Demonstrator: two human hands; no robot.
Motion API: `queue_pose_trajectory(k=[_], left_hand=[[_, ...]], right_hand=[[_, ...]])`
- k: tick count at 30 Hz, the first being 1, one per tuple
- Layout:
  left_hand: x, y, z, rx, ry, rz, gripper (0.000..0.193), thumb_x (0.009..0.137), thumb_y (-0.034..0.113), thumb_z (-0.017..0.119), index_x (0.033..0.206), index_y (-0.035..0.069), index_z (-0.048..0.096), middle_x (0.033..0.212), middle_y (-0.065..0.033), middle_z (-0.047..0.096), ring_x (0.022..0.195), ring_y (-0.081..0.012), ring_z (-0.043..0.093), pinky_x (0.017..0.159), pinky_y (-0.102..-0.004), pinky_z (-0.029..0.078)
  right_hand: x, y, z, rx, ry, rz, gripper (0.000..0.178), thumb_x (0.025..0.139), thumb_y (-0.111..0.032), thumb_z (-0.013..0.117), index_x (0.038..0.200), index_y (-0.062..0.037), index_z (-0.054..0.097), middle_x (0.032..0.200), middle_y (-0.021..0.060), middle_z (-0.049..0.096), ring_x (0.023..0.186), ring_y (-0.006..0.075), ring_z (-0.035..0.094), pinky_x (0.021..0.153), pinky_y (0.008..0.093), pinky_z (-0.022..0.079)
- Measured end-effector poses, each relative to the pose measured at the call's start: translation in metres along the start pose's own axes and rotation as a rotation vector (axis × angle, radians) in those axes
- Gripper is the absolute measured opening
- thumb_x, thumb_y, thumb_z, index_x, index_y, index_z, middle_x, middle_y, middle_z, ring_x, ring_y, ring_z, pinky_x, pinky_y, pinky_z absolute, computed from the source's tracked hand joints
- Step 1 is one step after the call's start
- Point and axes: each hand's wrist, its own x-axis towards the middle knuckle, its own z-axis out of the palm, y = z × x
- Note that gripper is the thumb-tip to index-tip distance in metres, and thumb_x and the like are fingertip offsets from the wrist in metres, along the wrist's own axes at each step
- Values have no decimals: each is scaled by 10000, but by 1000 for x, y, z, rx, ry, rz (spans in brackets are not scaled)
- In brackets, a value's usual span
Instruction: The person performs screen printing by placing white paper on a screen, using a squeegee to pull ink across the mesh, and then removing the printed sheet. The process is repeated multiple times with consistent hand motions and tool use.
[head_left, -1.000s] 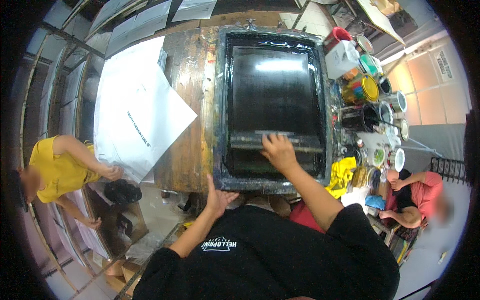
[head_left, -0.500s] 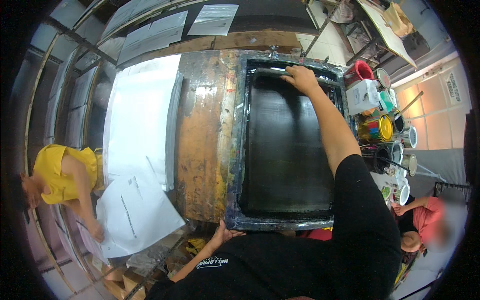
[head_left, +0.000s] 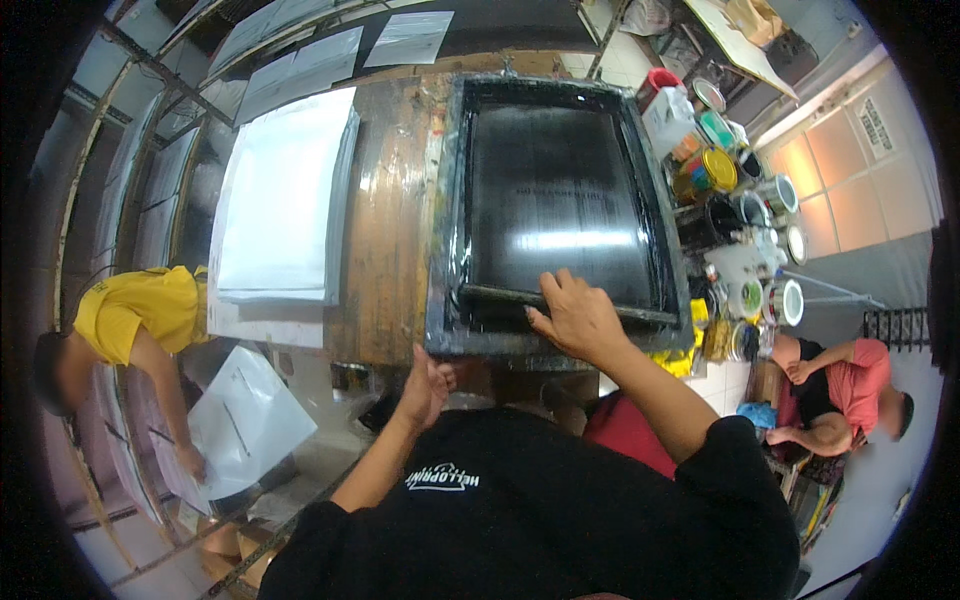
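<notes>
A screen-printing frame [head_left: 447,270] with a dark, ink-covered mesh [head_left: 545,160] lies on the worktable in front of me. My right hand [head_left: 578,318] grips a squeegee [head_left: 500,295], a long dark bar lying across the near end of the mesh; its fingers are over the bar and the thumb is on the near side. Close to the frame's near left corner is my left hand [head_left: 427,388]. Its thumb points up at the corner and its fingers are loosely curled, with nothing seen in them.
A stack of white sheets [head_left: 285,200] lies left of the frame on the wooden table [head_left: 380,220]. Ink cans [head_left: 705,172] and tubs crowd the right side. At left, a person in yellow [head_left: 140,310] holds a white printed sheet [head_left: 240,420]. Another person [head_left: 850,380] sits at right.
My right hand has drawn the squeegee from the far end of the mesh to the near end. Faint printed marks now show on the mesh. The co-worker's sheet has moved away from the stack.
</notes>
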Motion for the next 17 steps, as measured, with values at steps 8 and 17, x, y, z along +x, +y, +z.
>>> queue_pose_trajectory(k=[8,17], left_hand=[[-11,134,115,224,-388,827,927,1004,739,299,1557,-3,347,1563,-266,405,1489,-383,348,1216,-528,279],[99,-53,62,1905,338,488,1058,872,905,285,1649,191,221,1665,-346,-6,1552,-501,-58,1145,-753,-104]], right_hand=[[32,-33,-155,-304,713,-173,282,884,-329,649,983,-67,617,875,102,603,905,297,608,885,494,403],[95,-22,-222,-324,787,-247,379,930,-367,597,1129,-67,714,1010,177,717,959,333,686,895,455,435]])
